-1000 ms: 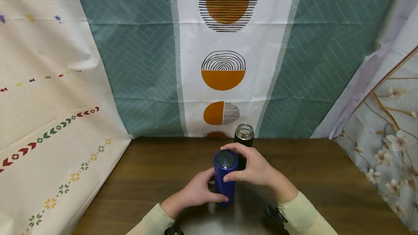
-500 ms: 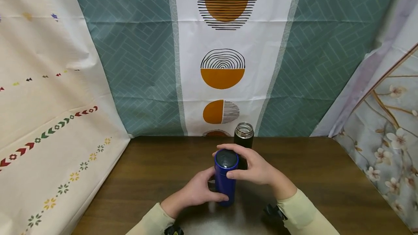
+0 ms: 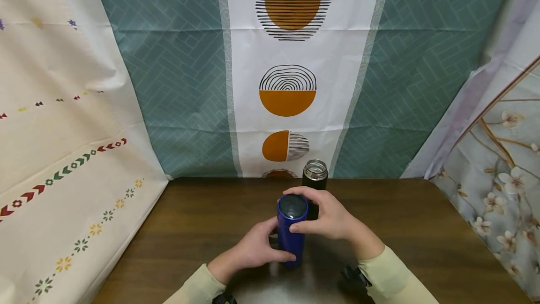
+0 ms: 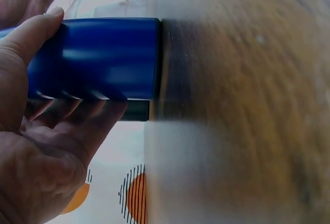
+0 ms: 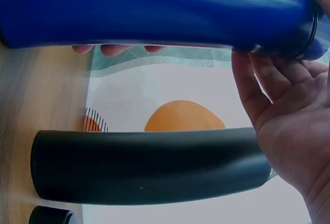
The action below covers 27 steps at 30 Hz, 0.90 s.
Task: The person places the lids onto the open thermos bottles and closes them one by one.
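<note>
1 blue flask [image 3: 290, 238], left hand [image 3: 255, 247] gripping low, right hand [image 3: 331, 215] high

Pale yellow sleeves [image 3: 394, 278] meet black wrist-worn devices [image 3: 351, 274].

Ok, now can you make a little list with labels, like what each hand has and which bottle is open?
Left hand: holds the blue bottle, low down
Right hand: holds the same bottle near the top
Blue bottle: upright, dark lid on
Black bottle: upright, farther back, open
Small black thing: beside the black bottle, partly out of view
</note>
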Available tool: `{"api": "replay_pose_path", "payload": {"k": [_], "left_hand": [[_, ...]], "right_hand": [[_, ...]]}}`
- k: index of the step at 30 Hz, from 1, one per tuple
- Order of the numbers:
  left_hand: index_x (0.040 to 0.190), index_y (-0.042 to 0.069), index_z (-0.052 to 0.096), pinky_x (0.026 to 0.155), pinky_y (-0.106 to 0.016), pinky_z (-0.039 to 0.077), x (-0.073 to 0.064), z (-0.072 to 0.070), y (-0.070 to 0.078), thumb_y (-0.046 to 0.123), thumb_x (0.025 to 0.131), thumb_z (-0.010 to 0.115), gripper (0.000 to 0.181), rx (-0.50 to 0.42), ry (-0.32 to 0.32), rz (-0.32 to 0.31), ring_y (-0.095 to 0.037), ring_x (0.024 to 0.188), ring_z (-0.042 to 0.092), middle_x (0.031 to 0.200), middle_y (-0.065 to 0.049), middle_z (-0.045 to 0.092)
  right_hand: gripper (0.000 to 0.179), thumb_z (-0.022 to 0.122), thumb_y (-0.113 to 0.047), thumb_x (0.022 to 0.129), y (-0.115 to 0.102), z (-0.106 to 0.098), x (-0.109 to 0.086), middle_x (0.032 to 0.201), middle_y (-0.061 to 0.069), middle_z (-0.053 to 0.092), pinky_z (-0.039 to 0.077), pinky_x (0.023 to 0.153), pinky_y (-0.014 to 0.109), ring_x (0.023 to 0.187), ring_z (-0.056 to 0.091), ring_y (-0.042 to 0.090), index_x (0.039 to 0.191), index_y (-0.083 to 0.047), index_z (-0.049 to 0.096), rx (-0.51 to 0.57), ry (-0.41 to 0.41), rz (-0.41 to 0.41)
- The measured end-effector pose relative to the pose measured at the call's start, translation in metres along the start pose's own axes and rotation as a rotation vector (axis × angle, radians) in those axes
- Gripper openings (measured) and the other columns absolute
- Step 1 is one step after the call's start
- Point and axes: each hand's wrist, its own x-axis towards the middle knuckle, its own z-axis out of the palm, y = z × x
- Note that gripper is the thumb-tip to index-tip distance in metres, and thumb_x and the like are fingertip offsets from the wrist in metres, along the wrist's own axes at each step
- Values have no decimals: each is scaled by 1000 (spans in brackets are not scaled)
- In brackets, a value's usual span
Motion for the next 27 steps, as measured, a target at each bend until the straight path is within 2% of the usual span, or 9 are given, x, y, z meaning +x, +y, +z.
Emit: {"api": "replay_pose_path", "payload": {"k": [7, 9, 14, 23, 27], "left_hand": [[154, 30, 61, 108, -37, 57, 2, -1, 2, 33, 89, 97, 75, 9, 5, 2, -13, 124, 71, 137, 10, 74], [155, 29, 60, 108, -37, 57, 3, -2, 2, 34, 89, 97, 75, 11, 7, -2, -13, 124, 71, 137, 11, 74], [155, 28, 60, 108, -38, 57, 2, -2, 2, 33, 89, 97, 76, 6, 8, -5, -13, 124, 71, 138, 10, 74], [154, 30, 61, 108, -38, 56, 1, 2, 3, 36, 89, 97, 75, 16, 8, -1, -12, 124, 70, 137, 12, 73], [155, 30, 60, 108, -38, 57, 0, 2, 3, 34, 89, 97, 76, 7, 8, 0, -13, 124, 70, 137, 11, 73]], "right_hand": [[69, 98, -15, 87, -4, -2, 2, 122, 11, 80, 64, 93, 54, 107, 78, 31, 148, -11, 65, -73, 38, -18], [69, 99, -18, 86, -5, -2, 2, 119, 10, 81, 64, 91, 51, 105, 79, 29, 147, -11, 65, -99, 46, -17], [69, 100, -23, 86, -6, -1, 3, 117, 8, 82, 65, 90, 45, 102, 79, 25, 145, -16, 66, -136, 51, -3], [70, 102, -28, 84, -10, 1, -1, 114, 5, 82, 65, 87, 43, 99, 80, 21, 143, -16, 66, -212, 75, -12], [71, 101, -27, 85, -11, 1, -1, 118, 6, 81, 65, 89, 46, 104, 79, 23, 145, -14, 64, -197, 59, -5]]}}
